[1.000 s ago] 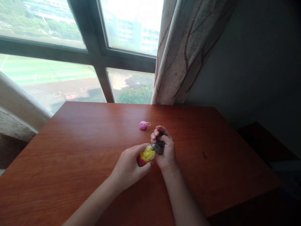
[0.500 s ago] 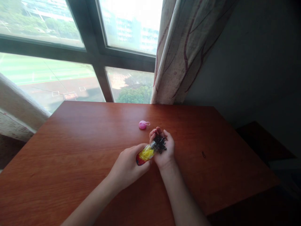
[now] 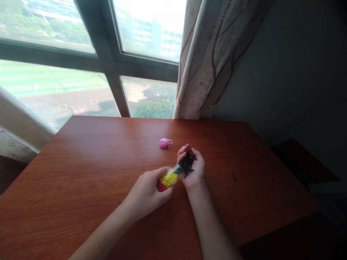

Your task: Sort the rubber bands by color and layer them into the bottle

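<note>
My left hand [image 3: 150,191] is wrapped round a small clear bottle [image 3: 168,179], tilted with its mouth towards my right hand. Yellow and red pieces show through its wall. At the mouth, a clump of small black loop-like pieces [image 3: 187,163] lies in the cupped palm of my right hand [image 3: 197,173], palm up with its fingers curled. Whether the pieces are bands or clips, I cannot tell. Just beyond my hands, a pink cap [image 3: 163,143] with a loop strap rests on the table.
The brown wooden table [image 3: 89,173] runs up to the window [image 3: 108,65]. One small dark loop [image 3: 234,177] lies on it, right of my right forearm. A patterned curtain [image 3: 206,65] hangs at the back, beside a dark wall.
My right hand has shifted slightly right, a little away from the bottle. The black clump in its palm looks larger and denser. My left hand keeps the bottle tilted in nearly the same place.
</note>
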`<action>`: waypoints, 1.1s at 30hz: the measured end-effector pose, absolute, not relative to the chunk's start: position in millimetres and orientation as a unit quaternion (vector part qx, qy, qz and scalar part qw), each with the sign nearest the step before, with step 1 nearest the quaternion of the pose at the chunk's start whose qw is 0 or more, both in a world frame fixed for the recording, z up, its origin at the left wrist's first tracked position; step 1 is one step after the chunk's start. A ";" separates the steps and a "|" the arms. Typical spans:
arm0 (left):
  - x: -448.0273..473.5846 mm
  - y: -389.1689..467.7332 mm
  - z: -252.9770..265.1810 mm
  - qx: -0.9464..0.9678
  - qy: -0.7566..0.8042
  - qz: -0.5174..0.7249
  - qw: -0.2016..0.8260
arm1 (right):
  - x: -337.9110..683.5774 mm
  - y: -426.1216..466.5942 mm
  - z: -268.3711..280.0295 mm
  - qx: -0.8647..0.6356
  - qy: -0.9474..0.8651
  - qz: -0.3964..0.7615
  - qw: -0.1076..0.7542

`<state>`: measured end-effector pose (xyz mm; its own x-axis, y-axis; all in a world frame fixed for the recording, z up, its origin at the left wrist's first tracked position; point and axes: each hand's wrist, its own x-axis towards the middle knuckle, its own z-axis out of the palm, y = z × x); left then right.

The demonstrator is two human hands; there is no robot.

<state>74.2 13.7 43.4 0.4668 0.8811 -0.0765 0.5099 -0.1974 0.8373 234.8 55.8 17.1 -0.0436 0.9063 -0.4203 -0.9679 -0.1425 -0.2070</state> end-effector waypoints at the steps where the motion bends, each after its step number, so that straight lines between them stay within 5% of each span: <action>1: 73.9 13.9 43.0 0.739 0.468 0.217 0.433 | 235.8 56.0 16.6 -0.225 0.067 0.725 0.648; 33: 72.5 14.9 37.7 0.743 0.505 0.231 0.374 | 208.7 46.1 13.2 -0.265 -0.205 0.701 0.629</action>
<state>72.5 14.9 37.7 0.3833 0.9230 -0.0342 0.5778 -0.2107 0.7885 208.7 46.1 13.2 -0.0677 0.9911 -0.1144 -0.7741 -0.1246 -0.6207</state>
